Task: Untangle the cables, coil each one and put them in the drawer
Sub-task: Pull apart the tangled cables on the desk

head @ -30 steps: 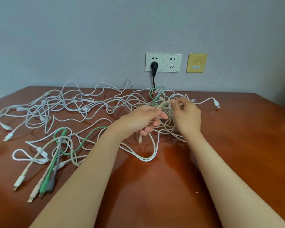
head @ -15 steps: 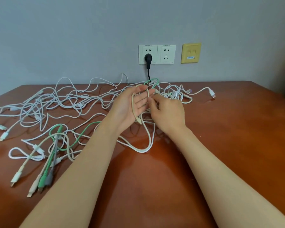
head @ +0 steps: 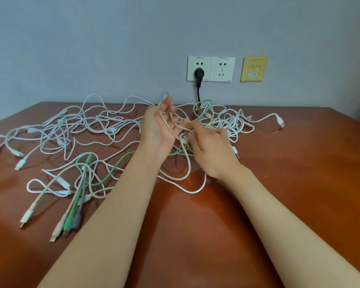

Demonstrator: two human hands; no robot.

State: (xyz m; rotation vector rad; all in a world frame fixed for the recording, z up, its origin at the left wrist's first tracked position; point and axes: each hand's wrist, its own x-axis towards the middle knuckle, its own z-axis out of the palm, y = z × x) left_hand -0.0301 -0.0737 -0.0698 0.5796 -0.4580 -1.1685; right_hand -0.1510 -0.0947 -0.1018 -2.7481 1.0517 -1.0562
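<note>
A tangle of white, cream and green cables (head: 75,132) sprawls over the brown table (head: 289,183). My left hand (head: 157,126) is raised palm up at the middle, and a cream cable (head: 187,169) runs in loops across its palm and between its fingers. Just right of it, my right hand (head: 211,148) pinches the same cream cable near the left fingertips. A knot of cream and white cables (head: 227,123) lies behind my right hand. A green cable (head: 110,173) winds off to the lower left. No drawer is in view.
Cable plugs in cream, green and grey (head: 68,223) lie at the front left. A white plug end (head: 280,122) lies at the far right. A black plug (head: 199,72) sits in a wall socket (head: 211,69) behind the table, beside a yellow wall plate (head: 253,69).
My left hand has turned palm up and lifted with the cream cable looped over it. My right hand has come down and closer, pinching the cable next to the left fingers.
</note>
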